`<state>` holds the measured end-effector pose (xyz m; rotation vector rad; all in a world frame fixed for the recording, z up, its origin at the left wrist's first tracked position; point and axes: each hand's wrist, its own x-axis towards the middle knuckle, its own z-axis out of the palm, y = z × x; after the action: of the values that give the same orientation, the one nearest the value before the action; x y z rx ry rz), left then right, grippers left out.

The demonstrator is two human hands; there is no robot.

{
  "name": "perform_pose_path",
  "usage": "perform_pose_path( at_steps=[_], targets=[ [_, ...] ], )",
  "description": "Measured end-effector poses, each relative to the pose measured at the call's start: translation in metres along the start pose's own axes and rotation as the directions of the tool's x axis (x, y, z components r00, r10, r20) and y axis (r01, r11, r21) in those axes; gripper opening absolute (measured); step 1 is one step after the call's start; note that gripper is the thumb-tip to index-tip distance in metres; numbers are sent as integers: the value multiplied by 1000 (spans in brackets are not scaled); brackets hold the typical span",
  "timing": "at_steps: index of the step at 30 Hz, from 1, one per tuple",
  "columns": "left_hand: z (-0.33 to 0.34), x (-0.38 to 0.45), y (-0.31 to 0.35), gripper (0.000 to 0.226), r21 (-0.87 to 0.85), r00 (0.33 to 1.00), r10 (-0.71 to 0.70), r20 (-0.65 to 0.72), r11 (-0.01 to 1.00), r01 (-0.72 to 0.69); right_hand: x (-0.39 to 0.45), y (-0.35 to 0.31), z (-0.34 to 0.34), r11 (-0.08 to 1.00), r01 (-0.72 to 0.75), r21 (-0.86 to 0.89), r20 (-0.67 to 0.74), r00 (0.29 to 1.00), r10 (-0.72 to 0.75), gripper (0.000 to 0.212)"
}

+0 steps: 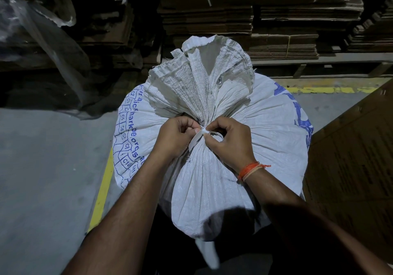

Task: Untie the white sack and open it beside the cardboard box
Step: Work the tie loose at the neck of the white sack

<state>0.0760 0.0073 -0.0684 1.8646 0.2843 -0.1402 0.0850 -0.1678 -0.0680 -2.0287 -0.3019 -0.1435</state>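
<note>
Tightly gathered, the white sack (212,108) stands tied with a white strip (196,141). Left hand (175,137) and right hand (230,141) both pinch it. Cardboard box (350,157) touches the sack's right side; bare floor (49,168) lies left.

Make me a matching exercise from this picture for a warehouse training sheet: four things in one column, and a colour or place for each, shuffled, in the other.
Things:
1. white sack
2. tie strip
3. wrist thread
4. cardboard box

Descriptions:
A. orange, on the right arm
B. brown, at the right of the sack
C. pinched by the left hand and the right hand
D. blue printing on its sides

Pairs: 1-D, 2-C, 3-A, 4-B
</note>
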Motion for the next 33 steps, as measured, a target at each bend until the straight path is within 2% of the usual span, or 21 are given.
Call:
perform_pose_path(
  at_steps=[6,9,11,14,17,26,31,33],
  targets=[
    [0,0,2,13,35,1000,-29,-10,999,30,0,2,1,1000,-2,8,2,1000,2,6],
    [-2,0,3,2,-20,997,-81,-19,997,80,0,2,0,1000,-5,9,3,1000,5,6],
    [-4,0,3,3,-52,996,-92,-19,995,90,0,1,0,1000,-5,5,4,1000,5,7],
    [-4,-2,4,16,-77,996,-92,-9,993,91,0,1,0,1000,-3,1,3,1000,3,7],
    [-4,-3,5,20,-62,997,-80,-14,995,79,0,1,0,1000,-2,-3,1,1000,2,7],
    [-3,-5,7,20,-35,998,-64,-17,997,63,0,1,0,1000,-6,6,4,1000,6,8],
    [-1,-5,7,6,-17,999,-42,-6,999,42,0,1,0,1000,-10,1,7,1000,10,7],
    [0,-4,7,8,-14,1000,-29,-5,999,29,0,1,0,1000,-14,7,5,1000,14,7]
  ],
)
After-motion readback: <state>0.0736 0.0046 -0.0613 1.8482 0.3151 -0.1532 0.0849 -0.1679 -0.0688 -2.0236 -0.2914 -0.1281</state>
